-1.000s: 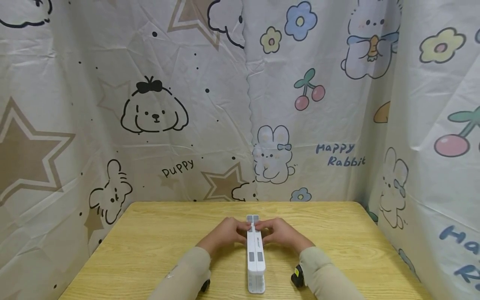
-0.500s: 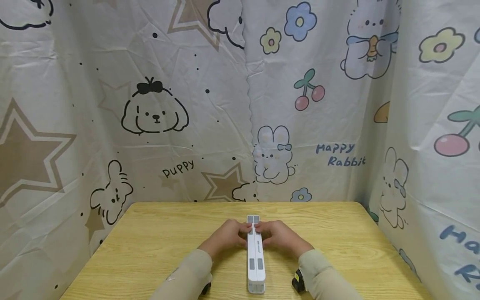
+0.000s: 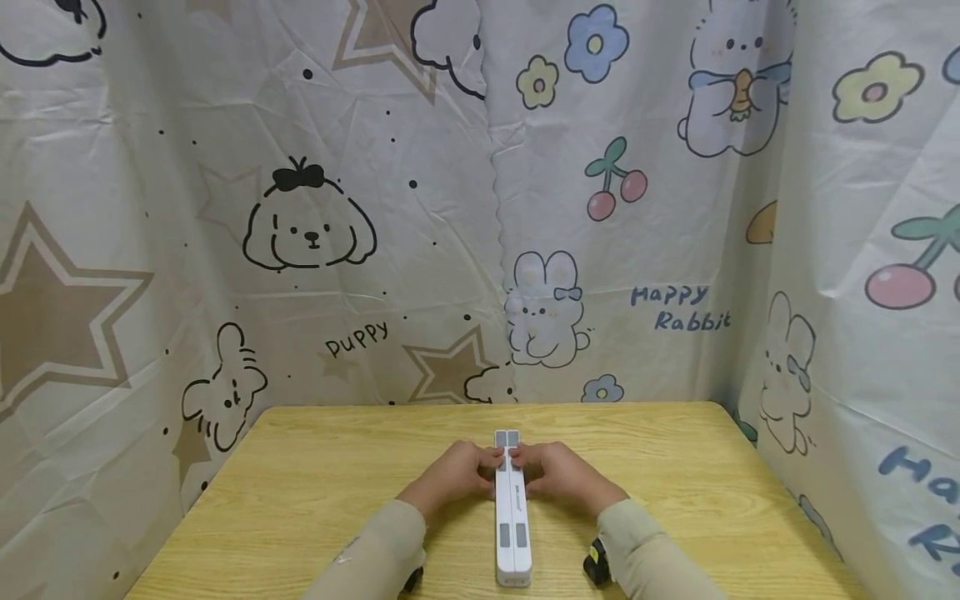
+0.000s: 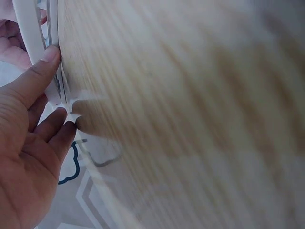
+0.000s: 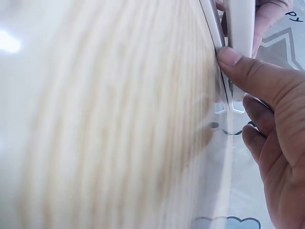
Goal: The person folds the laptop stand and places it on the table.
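Observation:
A white folding laptop stand (image 3: 513, 504) with grey pads lies folded into a narrow bar, pointing away from me on the wooden table. My left hand (image 3: 456, 473) grips its far part from the left, and my right hand (image 3: 564, 475) grips it from the right. In the left wrist view the thumb (image 4: 50, 55) presses the stand's side, with curled fingers close to the table. The right wrist view has the right thumb (image 5: 231, 56) against the white bar (image 5: 242, 28); the fingers behind it are partly hidden.
The wooden table (image 3: 322, 467) reaches back to a cloth curtain (image 3: 450, 250) printed with puppies, rabbits and flowers. More curtain hangs along both sides. Dark wrist devices, such as the right one (image 3: 597, 562), sit under the sleeves.
The near end of the stand's upper part has come down, closing the gap over the lower part. Both hands keep their grip and have sunk very slightly.

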`<state>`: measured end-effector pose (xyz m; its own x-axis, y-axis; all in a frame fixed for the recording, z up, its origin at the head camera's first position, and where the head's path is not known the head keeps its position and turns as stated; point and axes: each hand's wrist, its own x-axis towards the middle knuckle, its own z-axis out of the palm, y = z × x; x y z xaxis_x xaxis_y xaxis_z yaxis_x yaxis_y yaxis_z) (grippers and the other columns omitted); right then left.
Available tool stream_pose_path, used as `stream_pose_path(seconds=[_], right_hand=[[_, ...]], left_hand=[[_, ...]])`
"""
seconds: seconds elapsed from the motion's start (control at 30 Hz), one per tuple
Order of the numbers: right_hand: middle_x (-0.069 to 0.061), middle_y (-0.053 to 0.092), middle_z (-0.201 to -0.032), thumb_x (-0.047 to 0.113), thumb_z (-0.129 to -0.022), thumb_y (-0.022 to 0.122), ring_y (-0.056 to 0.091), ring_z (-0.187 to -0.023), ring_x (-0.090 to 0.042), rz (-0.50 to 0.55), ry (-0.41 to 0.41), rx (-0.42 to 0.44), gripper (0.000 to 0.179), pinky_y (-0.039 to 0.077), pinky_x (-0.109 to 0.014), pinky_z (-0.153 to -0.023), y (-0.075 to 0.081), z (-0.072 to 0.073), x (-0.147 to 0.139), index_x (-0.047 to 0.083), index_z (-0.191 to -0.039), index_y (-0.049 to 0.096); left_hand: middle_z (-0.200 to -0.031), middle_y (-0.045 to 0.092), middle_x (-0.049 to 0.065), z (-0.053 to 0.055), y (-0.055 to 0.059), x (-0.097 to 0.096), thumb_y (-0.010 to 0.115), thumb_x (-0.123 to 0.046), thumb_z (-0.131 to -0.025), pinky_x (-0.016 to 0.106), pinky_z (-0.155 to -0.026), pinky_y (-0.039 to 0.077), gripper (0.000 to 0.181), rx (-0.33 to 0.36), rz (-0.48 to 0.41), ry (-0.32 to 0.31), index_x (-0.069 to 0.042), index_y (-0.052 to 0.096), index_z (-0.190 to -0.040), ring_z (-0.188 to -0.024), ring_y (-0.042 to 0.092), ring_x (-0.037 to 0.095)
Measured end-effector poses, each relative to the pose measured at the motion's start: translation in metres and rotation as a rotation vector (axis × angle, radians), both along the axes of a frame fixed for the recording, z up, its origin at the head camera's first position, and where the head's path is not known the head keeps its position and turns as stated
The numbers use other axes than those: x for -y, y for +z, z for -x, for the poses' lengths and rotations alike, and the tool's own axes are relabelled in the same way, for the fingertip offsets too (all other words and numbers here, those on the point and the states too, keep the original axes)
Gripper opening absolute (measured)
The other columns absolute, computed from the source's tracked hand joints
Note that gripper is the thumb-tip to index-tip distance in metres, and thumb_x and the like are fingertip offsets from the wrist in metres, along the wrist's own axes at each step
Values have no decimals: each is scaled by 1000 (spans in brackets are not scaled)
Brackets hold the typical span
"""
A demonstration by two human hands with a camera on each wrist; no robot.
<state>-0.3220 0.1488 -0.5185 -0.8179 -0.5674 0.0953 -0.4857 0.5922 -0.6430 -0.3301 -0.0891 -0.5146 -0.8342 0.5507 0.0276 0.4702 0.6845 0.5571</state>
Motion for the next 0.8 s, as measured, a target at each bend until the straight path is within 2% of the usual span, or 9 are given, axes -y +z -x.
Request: stream_pose_path(seconds=[0.17,0.47,0.63,0.8], right_hand=[[-8,58,-148,11,-83,84,52,-139,-28,-46,17,-53,51,43,-47,-116,1,0,0,7,-131,70],[-3,59,-147,16,-83,84,53,-138,-28,-150,25,-111,53,41,-49,-116,8,-2,2,12,-134,69],[1,59,-146,20,-84,84,53,-139,-25,-215,41,-162,53,37,-50,-120,8,-1,2,18,-135,68],[2,60,-145,22,-86,82,52,-140,-24,-265,70,-224,53,34,-49,-121,8,-1,1,19,-136,67]], left_hand=[[-144,60,-3,0,2,-1,89,-21,-78,40,-113,46,56,-10,19,-2,-11,69,-130,-137,55,22],[-143,61,-5,0,4,-3,89,-21,-77,39,-112,47,56,-2,56,12,-12,70,-129,-136,55,21],[-142,61,-5,2,5,-3,90,-22,-76,37,-112,47,56,-22,79,-9,-13,71,-128,-135,56,22],[-143,60,-5,3,3,-1,89,-24,-77,35,-111,48,56,-50,105,-39,-14,71,-129,-134,57,20]])
